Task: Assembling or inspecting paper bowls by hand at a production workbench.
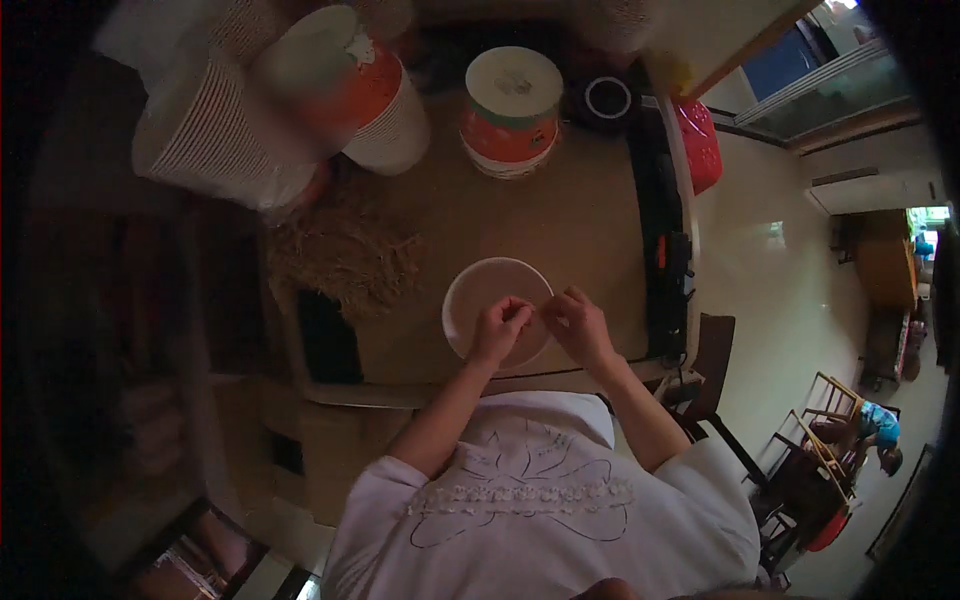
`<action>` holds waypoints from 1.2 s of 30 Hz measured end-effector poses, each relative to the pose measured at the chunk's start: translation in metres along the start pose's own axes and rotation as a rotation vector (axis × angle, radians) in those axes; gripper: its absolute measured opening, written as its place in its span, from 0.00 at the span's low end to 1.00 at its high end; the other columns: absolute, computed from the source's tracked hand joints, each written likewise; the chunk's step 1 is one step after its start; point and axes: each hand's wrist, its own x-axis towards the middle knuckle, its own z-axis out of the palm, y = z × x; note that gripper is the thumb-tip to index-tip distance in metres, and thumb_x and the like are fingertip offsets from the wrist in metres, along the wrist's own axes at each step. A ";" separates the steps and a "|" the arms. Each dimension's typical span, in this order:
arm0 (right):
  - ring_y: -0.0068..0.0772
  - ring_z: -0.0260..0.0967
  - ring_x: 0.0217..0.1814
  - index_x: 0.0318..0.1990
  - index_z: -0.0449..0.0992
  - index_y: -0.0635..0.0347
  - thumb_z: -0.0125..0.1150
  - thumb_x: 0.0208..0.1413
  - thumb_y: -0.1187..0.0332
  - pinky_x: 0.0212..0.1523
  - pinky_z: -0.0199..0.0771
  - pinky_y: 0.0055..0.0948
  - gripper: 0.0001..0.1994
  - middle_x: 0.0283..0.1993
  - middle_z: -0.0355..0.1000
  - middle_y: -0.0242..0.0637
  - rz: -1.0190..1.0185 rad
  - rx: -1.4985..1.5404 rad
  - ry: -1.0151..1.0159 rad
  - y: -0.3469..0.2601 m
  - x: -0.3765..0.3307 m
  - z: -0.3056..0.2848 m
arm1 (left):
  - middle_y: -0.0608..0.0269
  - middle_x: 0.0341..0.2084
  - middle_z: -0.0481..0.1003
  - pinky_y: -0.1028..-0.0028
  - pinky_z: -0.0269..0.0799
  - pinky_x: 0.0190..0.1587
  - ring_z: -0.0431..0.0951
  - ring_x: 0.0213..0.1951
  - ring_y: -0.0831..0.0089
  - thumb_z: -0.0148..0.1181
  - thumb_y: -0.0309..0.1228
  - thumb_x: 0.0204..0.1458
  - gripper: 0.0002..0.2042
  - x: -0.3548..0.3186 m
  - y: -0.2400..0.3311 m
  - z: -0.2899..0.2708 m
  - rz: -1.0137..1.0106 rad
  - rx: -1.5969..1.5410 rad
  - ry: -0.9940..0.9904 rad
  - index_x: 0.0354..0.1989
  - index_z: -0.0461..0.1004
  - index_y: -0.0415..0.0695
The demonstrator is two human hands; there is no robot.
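Note:
A round white bowl stands on the brown tabletop close in front of me. Over its inside, my left hand is closed in a pinch, thumb against fingers. My right hand pinches too, just beside it at the bowl's right rim. The fingertips of both hands nearly meet. Anything between them is too small to make out. To the left of the bowl lies a loose heap of brown, straw-like strands, apart from both hands.
Tall nested stacks of white bowls crowd the far left. An orange-banded stack with a pale round top stands at the back. Near it sits a dark round object. A red plastic item is beyond the right edge. Another person sits far right.

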 end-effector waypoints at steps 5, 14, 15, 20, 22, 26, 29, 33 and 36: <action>0.37 0.67 0.29 0.27 0.72 0.59 0.57 0.43 0.73 0.29 0.68 0.29 0.02 0.28 0.66 0.37 0.110 0.141 0.008 0.001 -0.003 0.002 | 0.67 0.24 0.74 0.81 0.68 0.29 0.71 0.25 0.83 0.56 0.27 0.46 0.10 -0.002 0.004 0.005 0.149 0.269 0.034 0.39 0.72 0.40; 0.38 0.67 0.30 0.29 0.73 0.56 0.57 0.44 0.71 0.29 0.68 0.30 0.03 0.28 0.66 0.38 0.036 0.098 0.023 -0.001 -0.005 -0.002 | 0.67 0.26 0.75 0.82 0.69 0.30 0.72 0.28 0.83 0.54 0.22 0.46 0.07 -0.005 0.000 0.007 0.268 0.260 0.043 0.35 0.73 0.39; 0.38 0.67 0.30 0.29 0.73 0.56 0.57 0.44 0.71 0.29 0.68 0.30 0.03 0.28 0.66 0.38 0.037 0.100 0.024 -0.001 -0.005 -0.001 | 0.67 0.26 0.75 0.82 0.69 0.30 0.72 0.28 0.83 0.54 0.22 0.46 0.07 -0.005 -0.001 0.005 0.268 0.262 0.042 0.35 0.73 0.39; 0.38 0.68 0.31 0.29 0.73 0.56 0.57 0.44 0.71 0.30 0.68 0.31 0.03 0.29 0.66 0.38 0.068 0.105 0.008 -0.001 -0.005 -0.002 | 0.68 0.24 0.74 0.83 0.68 0.28 0.71 0.26 0.84 0.54 0.23 0.47 0.06 -0.007 0.006 0.003 0.184 0.371 0.020 0.34 0.73 0.40; 0.38 0.68 0.31 0.29 0.73 0.56 0.57 0.44 0.71 0.30 0.68 0.31 0.03 0.30 0.66 0.38 0.066 0.108 0.012 -0.002 -0.005 -0.002 | 0.69 0.23 0.74 0.83 0.67 0.28 0.71 0.25 0.84 0.55 0.24 0.47 0.06 -0.007 0.007 0.003 0.176 0.349 0.021 0.34 0.73 0.40; 0.39 0.68 0.31 0.29 0.73 0.55 0.57 0.44 0.71 0.30 0.68 0.31 0.03 0.30 0.66 0.38 0.064 0.123 0.031 0.001 -0.004 0.000 | 0.69 0.21 0.73 0.83 0.66 0.25 0.70 0.22 0.85 0.55 0.25 0.47 0.05 -0.007 0.011 0.005 0.190 0.333 0.034 0.32 0.74 0.39; 0.39 0.67 0.32 0.28 0.73 0.55 0.57 0.44 0.72 0.31 0.68 0.32 0.03 0.30 0.65 0.38 0.057 0.103 0.035 0.002 -0.004 0.000 | 0.69 0.20 0.73 0.83 0.66 0.25 0.70 0.22 0.85 0.55 0.26 0.47 0.06 -0.007 0.012 0.006 0.200 0.368 0.054 0.32 0.74 0.39; 0.39 0.67 0.33 0.28 0.73 0.54 0.58 0.43 0.72 0.32 0.68 0.31 0.03 0.31 0.65 0.38 0.067 0.112 0.047 -0.003 -0.004 -0.001 | 0.68 0.20 0.73 0.83 0.66 0.24 0.70 0.21 0.84 0.55 0.27 0.48 0.06 -0.008 0.013 0.006 0.205 0.374 0.050 0.32 0.74 0.39; 0.39 0.66 0.34 0.27 0.73 0.53 0.59 0.42 0.72 0.32 0.68 0.31 0.03 0.32 0.64 0.37 0.058 0.135 0.077 -0.003 -0.004 -0.001 | 0.66 0.20 0.75 0.82 0.66 0.24 0.71 0.21 0.84 0.56 0.27 0.47 0.06 -0.009 0.017 0.008 0.165 0.357 0.067 0.31 0.75 0.38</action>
